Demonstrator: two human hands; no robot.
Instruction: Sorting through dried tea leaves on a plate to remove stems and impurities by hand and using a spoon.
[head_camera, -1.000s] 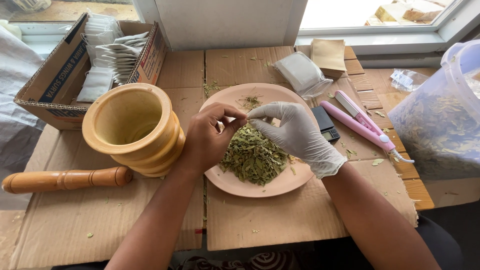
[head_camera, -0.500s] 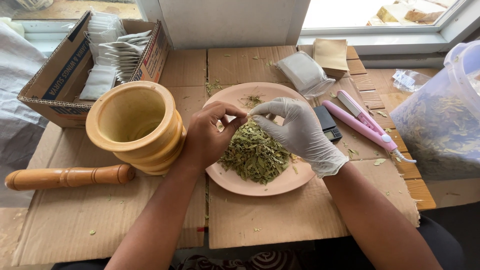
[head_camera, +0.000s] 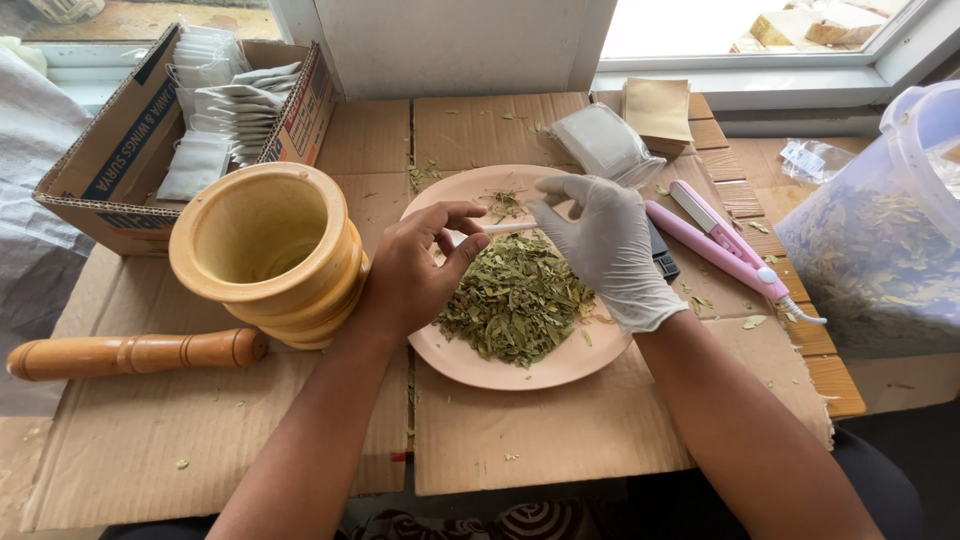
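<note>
Head view: bare left hand (head_camera: 415, 265) and gloved right hand (head_camera: 605, 250) pinch a small white sachet (head_camera: 497, 229) between them. Sachet hangs over dried green leaves (head_camera: 515, 298) heaped on pink plate (head_camera: 500, 370); yellow mortar (head_camera: 265, 250) just left.

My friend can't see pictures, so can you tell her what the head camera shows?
Two hands meet over a pink plate heaped with dried green leaves: the bare left hand and the white-gloved right hand pinch a small pale thing together. A yellow wooden mortar and its pestle sit to the left, on cardboard.
</note>
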